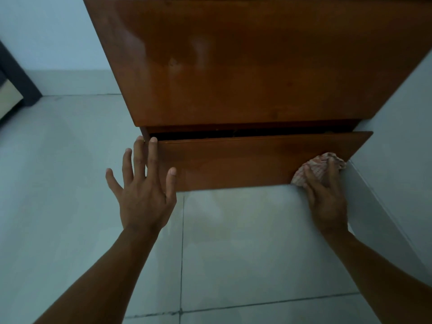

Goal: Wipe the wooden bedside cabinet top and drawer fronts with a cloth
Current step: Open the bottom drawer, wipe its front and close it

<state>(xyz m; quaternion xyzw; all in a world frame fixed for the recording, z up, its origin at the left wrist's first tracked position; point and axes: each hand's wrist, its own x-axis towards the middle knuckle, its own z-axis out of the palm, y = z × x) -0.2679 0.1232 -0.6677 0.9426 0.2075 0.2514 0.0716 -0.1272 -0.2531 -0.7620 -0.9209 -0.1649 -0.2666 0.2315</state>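
The glossy wooden bedside cabinet (257,66) fills the upper middle of the head view, seen from above. Its lower drawer front (245,162) stands slightly pulled out, with a dark gap above it. My left hand (145,185) is spread with straight fingers against the drawer's left end. My right hand (327,195) presses a bunched pale checked cloth (313,169) against the drawer front's lower right corner, fingers curled over the cloth.
Pale floor tiles (233,253) with dark grout lines lie below the cabinet. A light wall (402,136) runs close along the cabinet's right side. A dark piece of furniture (16,85) stands at the far left edge.
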